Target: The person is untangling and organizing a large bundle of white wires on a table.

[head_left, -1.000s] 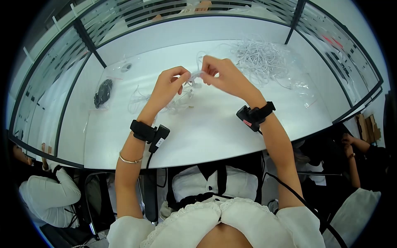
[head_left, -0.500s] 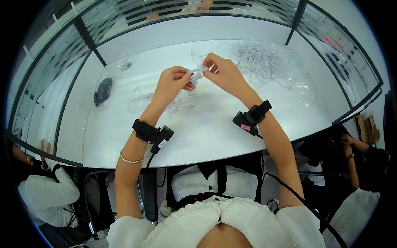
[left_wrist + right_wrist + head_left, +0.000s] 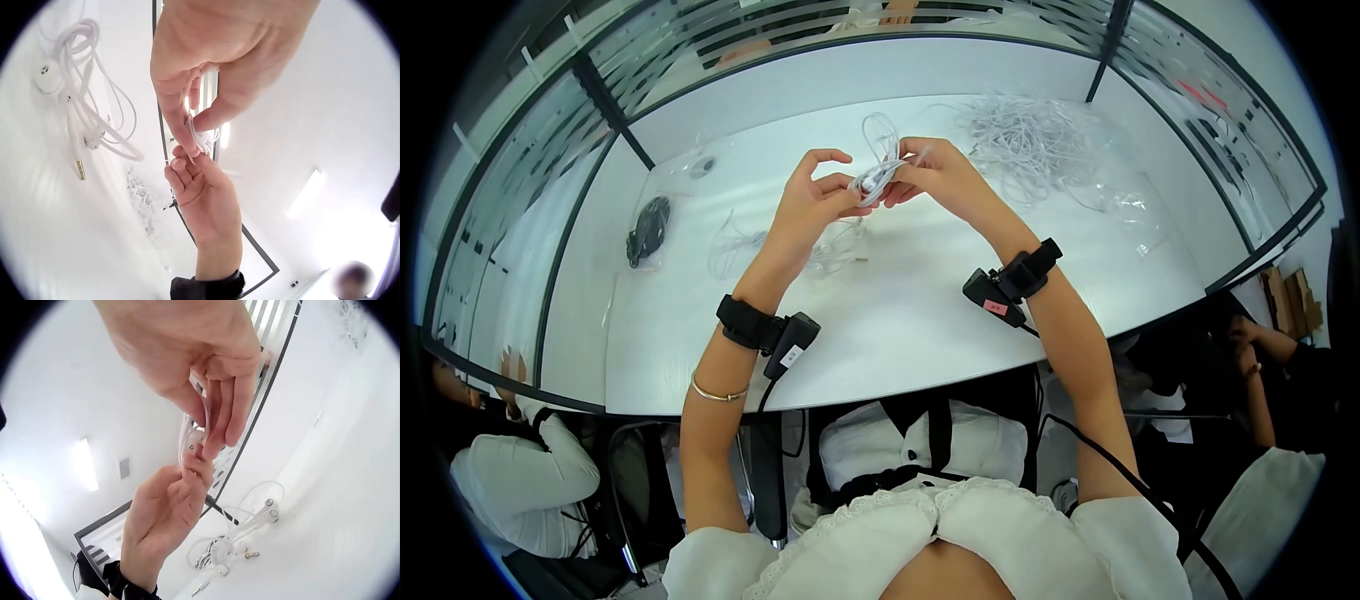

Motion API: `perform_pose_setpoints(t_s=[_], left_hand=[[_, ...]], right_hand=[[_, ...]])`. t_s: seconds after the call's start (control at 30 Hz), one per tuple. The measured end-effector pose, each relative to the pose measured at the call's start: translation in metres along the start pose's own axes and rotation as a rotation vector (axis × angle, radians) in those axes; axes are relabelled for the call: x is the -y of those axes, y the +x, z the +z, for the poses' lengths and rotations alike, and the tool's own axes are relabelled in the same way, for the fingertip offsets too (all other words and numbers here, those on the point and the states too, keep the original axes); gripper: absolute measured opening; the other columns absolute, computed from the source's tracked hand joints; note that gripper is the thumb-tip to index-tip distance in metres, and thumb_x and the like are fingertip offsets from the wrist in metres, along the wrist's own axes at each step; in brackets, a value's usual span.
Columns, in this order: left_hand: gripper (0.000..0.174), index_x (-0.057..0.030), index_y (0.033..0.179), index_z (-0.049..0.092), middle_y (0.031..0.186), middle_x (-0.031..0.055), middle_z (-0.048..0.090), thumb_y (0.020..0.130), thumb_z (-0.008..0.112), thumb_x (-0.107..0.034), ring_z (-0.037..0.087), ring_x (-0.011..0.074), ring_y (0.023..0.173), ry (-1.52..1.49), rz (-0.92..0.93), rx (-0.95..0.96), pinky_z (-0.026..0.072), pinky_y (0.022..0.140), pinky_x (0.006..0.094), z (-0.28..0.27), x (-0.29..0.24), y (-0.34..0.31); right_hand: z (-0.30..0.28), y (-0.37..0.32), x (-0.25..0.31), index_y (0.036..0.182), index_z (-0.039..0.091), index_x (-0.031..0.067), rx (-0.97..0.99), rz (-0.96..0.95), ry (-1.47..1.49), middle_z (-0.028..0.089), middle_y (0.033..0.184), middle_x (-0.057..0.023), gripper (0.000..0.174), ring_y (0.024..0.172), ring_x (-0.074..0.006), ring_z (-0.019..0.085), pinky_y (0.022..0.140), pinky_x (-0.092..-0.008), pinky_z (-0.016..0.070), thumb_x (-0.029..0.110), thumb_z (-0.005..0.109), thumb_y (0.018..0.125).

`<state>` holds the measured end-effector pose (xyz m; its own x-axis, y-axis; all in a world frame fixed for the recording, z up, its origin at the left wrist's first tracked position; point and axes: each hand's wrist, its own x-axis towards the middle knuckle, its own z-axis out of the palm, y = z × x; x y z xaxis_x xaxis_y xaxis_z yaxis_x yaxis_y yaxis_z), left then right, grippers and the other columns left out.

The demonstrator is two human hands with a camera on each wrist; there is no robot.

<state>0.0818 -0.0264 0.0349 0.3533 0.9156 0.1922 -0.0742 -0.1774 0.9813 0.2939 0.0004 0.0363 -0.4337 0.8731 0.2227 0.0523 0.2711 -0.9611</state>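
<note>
Both hands meet over the middle of the table around a small coiled bundle of white wired earphones. My left hand pinches the bundle between thumb and fingers, its index finger lifted away from it. From the other side my right hand pinches the cable, and a thin loop stands up above the fingers. In the right wrist view a white earbud shows between the fingertips. Other white earphones, with earbuds and a gold plug, lie on the table below the hands.
A big tangle of white cables lies on plastic at the back right of the white table. A bagged black cable lies at the left. Glass-topped partitions border the desk, and other people sit on both sides.
The white cable between the hands has become a more compact coil with a loop standing up. My left index finger has lifted off it, and the right fingers have moved in closer.
</note>
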Motion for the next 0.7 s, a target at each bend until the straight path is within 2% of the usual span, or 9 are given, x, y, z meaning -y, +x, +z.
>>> perform_pose_setpoints(t_s=[0.03, 0.13, 0.17, 0.27, 0.37, 0.47, 0.57, 0.7], left_hand=[[0.032, -0.0015, 0.118, 0.047, 0.104, 0.014, 0.066, 0.089, 0.061, -0.006, 0.066, 0.0189, 0.096, -0.02, 0.013, 0.003, 0.0539, 0.09, 0.0311, -0.001, 0.002, 0.001], [0.032, -0.0023, 0.115, 0.046, 0.1, 0.0151, 0.067, 0.087, 0.062, -0.002, 0.066, 0.0192, 0.095, -0.218, -0.017, -0.05, 0.0551, 0.089, 0.0319, -0.002, 0.009, 0.004], [0.029, -0.0039, 0.111, 0.047, 0.1, 0.0136, 0.066, 0.087, 0.063, -0.002, 0.065, 0.0189, 0.095, -0.274, -0.028, -0.045, 0.0547, 0.088, 0.0314, -0.001, 0.008, 0.003], [0.026, -0.0045, 0.108, 0.049, 0.1, 0.0123, 0.067, 0.087, 0.065, -0.003, 0.065, 0.0187, 0.095, -0.359, -0.073, -0.052, 0.0544, 0.087, 0.03, 0.006, 0.005, 0.0], [0.024, -0.0045, 0.105, 0.051, 0.099, 0.0113, 0.067, 0.085, 0.065, -0.003, 0.065, 0.0168, 0.094, -0.233, -0.123, -0.08, 0.0537, 0.084, 0.0273, 0.003, 0.011, 0.002], [0.024, -0.0042, 0.105, 0.051, 0.1, 0.0105, 0.067, 0.084, 0.063, -0.003, 0.063, 0.0137, 0.088, -0.271, -0.108, -0.109, 0.0519, 0.076, 0.0243, 0.0, 0.012, 0.003], [0.019, -0.0053, 0.106, 0.053, 0.098, 0.0051, 0.062, 0.087, 0.059, -0.007, 0.055, 0.0099, 0.08, -0.389, -0.128, -0.133, 0.0442, 0.066, 0.0202, -0.015, 0.016, 0.008], [0.02, -0.0045, 0.105, 0.053, 0.091, 0.003, 0.056, 0.086, 0.054, -0.006, 0.046, 0.0081, 0.069, -0.497, -0.183, -0.063, 0.0368, 0.058, 0.0206, -0.012, 0.005, 0.004]], right_hand=[[0.001, -0.002, 0.003, 0.105, 0.061, -0.0039, -0.001, 0.021, 0.071, 0.071, 0.09, -0.0151, 0.022, 0.08, -0.0209, 0.072, 0.077, -0.0285, 0.0574, 0.009, 0.054, 0.09], [0.003, 0.0, 0.0, 0.101, 0.06, -0.0042, -0.068, -0.053, 0.09, 0.071, 0.088, -0.0157, 0.019, 0.076, -0.0209, 0.072, 0.072, -0.0269, 0.0576, 0.009, 0.055, 0.088], [0.001, 0.002, -0.002, 0.104, 0.06, -0.0037, -0.076, -0.055, 0.044, 0.071, 0.09, -0.0153, 0.022, 0.077, -0.0208, 0.072, 0.073, -0.0275, 0.0578, 0.009, 0.054, 0.088], [-0.001, 0.003, -0.005, 0.105, 0.062, -0.0029, -0.022, -0.009, 0.101, 0.07, 0.092, -0.0139, 0.024, 0.079, -0.0208, 0.072, 0.074, -0.0278, 0.0571, 0.011, 0.053, 0.088], [-0.007, 0.004, -0.008, 0.103, 0.063, -0.0031, -0.032, 0.015, 0.14, 0.07, 0.091, -0.0121, 0.025, 0.081, -0.0209, 0.072, 0.075, -0.0283, 0.0568, 0.013, 0.053, 0.088], [-0.007, 0.003, -0.003, 0.103, 0.065, -0.0009, -0.036, -0.038, 0.102, 0.069, 0.096, -0.0095, 0.024, 0.086, -0.0172, 0.069, 0.081, -0.028, 0.056, 0.018, 0.055, 0.091], [-0.002, -0.003, 0.01, 0.102, 0.066, 0.0014, -0.012, -0.122, -0.027, 0.068, 0.093, -0.0071, 0.023, 0.081, -0.0151, 0.066, 0.078, -0.0273, 0.0544, 0.019, 0.055, 0.093], [0.0, -0.006, 0.012, 0.105, 0.063, 0.0033, 0.062, -0.151, 0.138, 0.066, 0.096, -0.0065, 0.025, 0.079, -0.015, 0.062, 0.078, -0.0295, 0.0517, 0.024, 0.052, 0.096]])
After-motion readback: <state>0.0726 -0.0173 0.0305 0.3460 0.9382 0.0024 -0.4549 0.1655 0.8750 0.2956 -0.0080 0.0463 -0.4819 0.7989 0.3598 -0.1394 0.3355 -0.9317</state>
